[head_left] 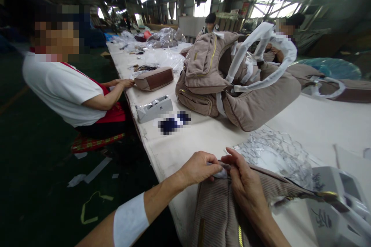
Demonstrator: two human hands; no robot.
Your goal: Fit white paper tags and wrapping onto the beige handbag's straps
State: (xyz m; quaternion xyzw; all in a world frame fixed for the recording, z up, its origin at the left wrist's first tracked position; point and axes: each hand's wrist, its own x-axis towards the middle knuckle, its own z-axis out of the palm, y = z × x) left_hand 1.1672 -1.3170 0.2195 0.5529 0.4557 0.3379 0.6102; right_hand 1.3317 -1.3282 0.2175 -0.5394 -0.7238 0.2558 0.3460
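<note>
A beige ribbed corduroy bag with brass-coloured zips lies at the table's near edge, right in front of me. My left hand is closed in a pinch at the bag's upper edge, beside a whitish, wrapped-looking piece. From the other side, my right hand grips the same edge, its thumb and fingers close to the left fingertips. Its palm rests along the corduroy. Exactly what lies between the fingertips is partly hidden. To the right, the bag's open zipped edge stretches toward a brass-coloured zip end.
Several beige bags with white-wrapped handles are piled ahead. Grey tape dispensers stand at right and left. Crumpled clear plastic lies beyond my right hand. A co-worker sits at left, hands at a brown-and-beige bag.
</note>
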